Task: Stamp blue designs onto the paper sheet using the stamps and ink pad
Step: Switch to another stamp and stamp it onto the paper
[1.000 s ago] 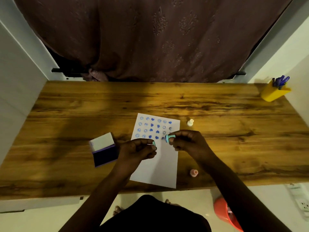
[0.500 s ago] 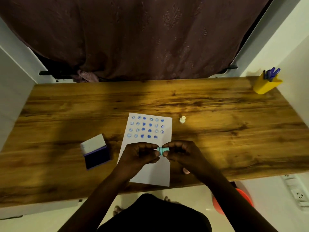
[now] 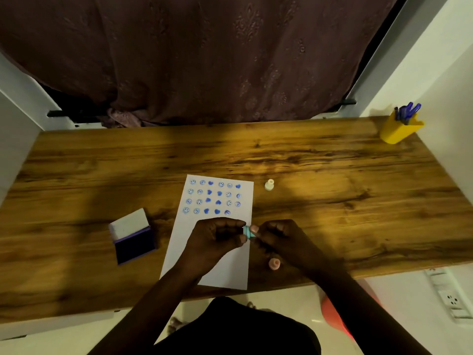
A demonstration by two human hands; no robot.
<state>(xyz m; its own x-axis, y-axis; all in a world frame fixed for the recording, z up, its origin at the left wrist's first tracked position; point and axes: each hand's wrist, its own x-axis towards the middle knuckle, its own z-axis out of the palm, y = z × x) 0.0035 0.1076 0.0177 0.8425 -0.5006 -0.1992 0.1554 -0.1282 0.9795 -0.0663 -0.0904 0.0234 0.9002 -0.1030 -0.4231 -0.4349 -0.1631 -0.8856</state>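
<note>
A white paper sheet (image 3: 230, 267) lies on the wooden table (image 3: 332, 201), with rows of blue smiley and heart prints (image 3: 212, 197) across its top part. My left hand (image 3: 217, 239) and my right hand (image 3: 279, 239) meet above the sheet's right edge, both pinching a small teal stamp (image 3: 248, 232) between their fingertips. The open ink pad (image 3: 131, 237), white lid tilted up and dark blue pad showing, sits left of the sheet. A cream stamp (image 3: 269, 185) stands right of the sheet's top. A pink stamp (image 3: 274, 264) stands near the table's front edge under my right wrist.
A yellow pen holder (image 3: 399, 129) with blue pens stands at the far right corner. A dark curtain (image 3: 204, 60) hangs behind the table. White walls close in on both sides. A red object (image 3: 335, 316) and a power strip (image 3: 450, 295) lie below the table's front edge.
The two parts of the teal stamp, held apart a second ago, have been brought together between both hands. The hands moved toward me, off the printed rows.
</note>
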